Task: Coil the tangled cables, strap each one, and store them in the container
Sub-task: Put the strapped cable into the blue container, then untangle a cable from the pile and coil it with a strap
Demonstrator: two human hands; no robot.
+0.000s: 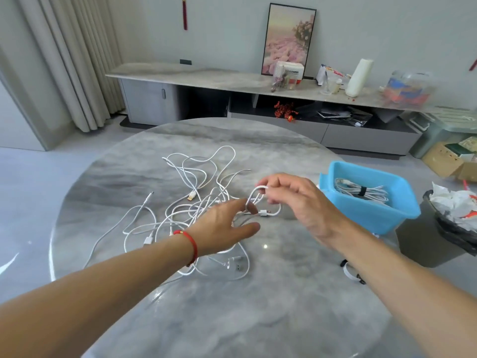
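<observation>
A tangle of white cables (196,195) lies spread over the middle of the round grey marble table (258,319). My right hand (296,200) is raised just above the pile's right side and pinches a small loop of white cable (260,200) between thumb and fingers. My left hand (227,223), with a red string bracelet on the wrist, reaches into the pile beside that loop, its fingers at the cable. A blue plastic container (371,213) stands at the table's right edge and holds one coiled white cable (361,192) bound with a black strap.
Loose straps (352,273) lie on the table under my right forearm. A waste bin (454,223) with a black bag and crumpled paper stands right of the table. A long low cabinet (232,81) with clutter runs along the far wall.
</observation>
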